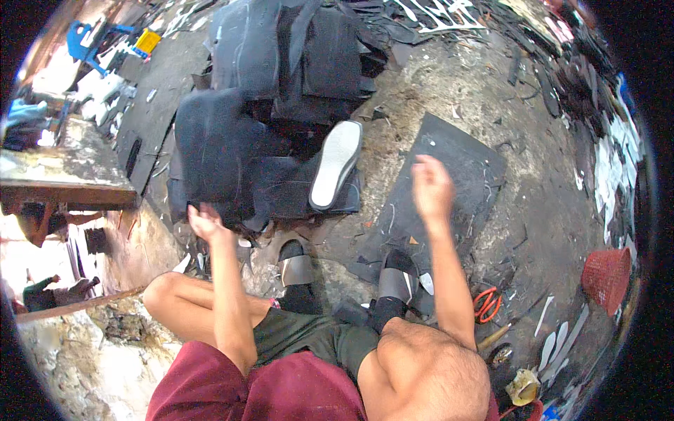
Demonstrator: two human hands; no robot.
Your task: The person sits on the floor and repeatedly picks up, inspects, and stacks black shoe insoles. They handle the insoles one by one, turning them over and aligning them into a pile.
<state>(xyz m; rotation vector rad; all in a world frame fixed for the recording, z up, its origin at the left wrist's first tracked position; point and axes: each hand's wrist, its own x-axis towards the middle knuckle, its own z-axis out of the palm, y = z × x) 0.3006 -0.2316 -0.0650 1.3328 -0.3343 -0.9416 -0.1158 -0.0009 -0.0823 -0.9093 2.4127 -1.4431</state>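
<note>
My left hand (205, 223) is at the near left edge of a stack of black foam-like sheets (210, 151), its fingers loosely apart. The fingertips are close to the sheet's edge; whether they touch it I cannot tell. Over a flat dark sheet (467, 158) on the ground, my right hand (432, 188) hangs with loosely bent, slightly blurred fingers, and nothing shows in it. A white sole-shaped piece (335, 165) with a dark rim lies tilted on the near right of the black stack, between my two hands.
Red-handled scissors (487, 304) lie to the right of my leg. Further right are a red basket-like object (606, 279) and white sole-shaped pieces (548, 351). A wooden bench (70, 186) stands at the left. Black and white scraps cover the far and right floor.
</note>
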